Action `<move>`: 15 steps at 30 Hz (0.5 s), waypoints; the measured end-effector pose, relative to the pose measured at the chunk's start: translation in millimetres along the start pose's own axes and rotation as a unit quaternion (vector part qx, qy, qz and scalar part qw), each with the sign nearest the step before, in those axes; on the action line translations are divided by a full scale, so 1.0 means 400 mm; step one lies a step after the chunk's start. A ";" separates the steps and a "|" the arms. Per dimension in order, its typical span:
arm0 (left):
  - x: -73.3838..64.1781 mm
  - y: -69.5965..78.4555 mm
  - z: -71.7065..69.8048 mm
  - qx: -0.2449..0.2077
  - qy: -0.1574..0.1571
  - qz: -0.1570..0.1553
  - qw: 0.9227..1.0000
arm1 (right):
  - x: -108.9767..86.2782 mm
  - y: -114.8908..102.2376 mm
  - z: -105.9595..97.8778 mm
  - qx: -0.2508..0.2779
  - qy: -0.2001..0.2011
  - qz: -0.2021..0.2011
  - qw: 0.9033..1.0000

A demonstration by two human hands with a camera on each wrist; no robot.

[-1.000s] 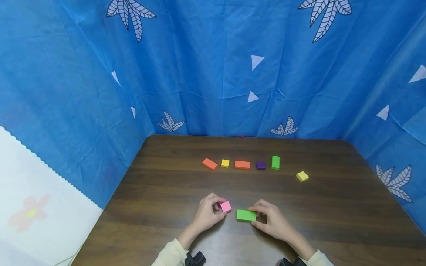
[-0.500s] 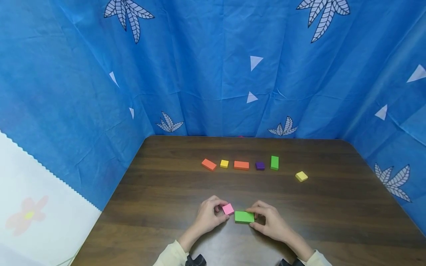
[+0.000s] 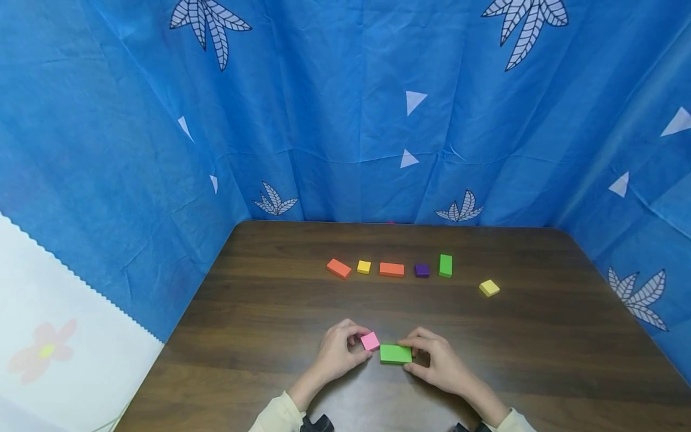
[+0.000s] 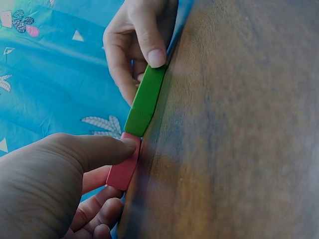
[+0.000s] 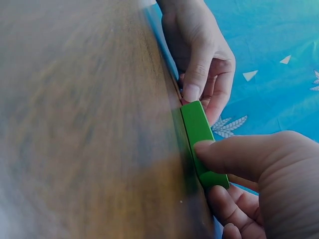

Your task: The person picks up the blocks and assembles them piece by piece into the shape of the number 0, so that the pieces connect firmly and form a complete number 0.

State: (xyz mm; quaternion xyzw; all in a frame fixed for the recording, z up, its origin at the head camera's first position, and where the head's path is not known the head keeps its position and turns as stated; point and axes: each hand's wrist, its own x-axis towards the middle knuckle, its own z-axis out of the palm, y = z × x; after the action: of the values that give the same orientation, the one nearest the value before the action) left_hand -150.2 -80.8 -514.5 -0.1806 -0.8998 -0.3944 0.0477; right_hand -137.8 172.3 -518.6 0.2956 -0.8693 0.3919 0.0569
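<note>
In the head view my left hand [image 3: 336,353] pinches a small pink block [image 3: 370,341] between thumb and fingers near the front middle of the table. Just right of it, my right hand [image 3: 436,360] grips the right end of a longer green block [image 3: 396,354], thumb on the near side and fingers on the far side. The two blocks sit end to end, a corner of the pink one right at the green one's left end. In the right wrist view the green block [image 5: 197,132] mostly hides the pink one.
Farther back on the dark wooden table [image 3: 259,300] lies a loose row: an orange block [image 3: 339,269], a yellow block [image 3: 364,267], another orange block [image 3: 391,270], a purple block [image 3: 422,271] and a green upright-lying block [image 3: 445,266]. A pale yellow block [image 3: 489,288] lies right. Blue curtain [image 3: 335,120] hangs behind.
Over the last second the pink block moved slightly right and nearer, and the green block slightly left, narrowing the gap between them. Both hands kept their hold; the back row stayed put.
</note>
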 end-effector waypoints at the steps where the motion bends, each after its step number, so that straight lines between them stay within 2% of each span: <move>1: 0.000 0.000 0.000 0.000 -0.001 0.000 1.000 | -0.001 0.000 0.000 0.002 0.001 0.000 1.000; 5: 0.000 -0.003 0.001 0.001 0.000 0.002 1.000 | -0.001 0.004 -0.003 0.010 0.011 -0.004 1.000; 8: 0.002 -0.005 0.004 0.003 0.002 0.006 1.000 | 0.001 0.016 -0.018 0.006 0.041 -0.006 0.999; 12: 0.003 -0.006 0.008 0.003 0.003 0.008 1.000 | 0.009 0.051 -0.062 -0.032 0.121 0.022 0.992; 15: 0.002 -0.007 0.009 -0.002 0.007 0.007 1.000 | 0.017 0.093 -0.108 -0.084 0.190 0.066 0.976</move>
State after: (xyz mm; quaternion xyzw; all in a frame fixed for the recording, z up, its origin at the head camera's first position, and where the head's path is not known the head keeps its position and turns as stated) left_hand -151.8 -79.7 -518.7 -0.1845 -0.8974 -0.3968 0.0564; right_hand -170.0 219.3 -510.6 0.1517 -0.8901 0.3696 0.2195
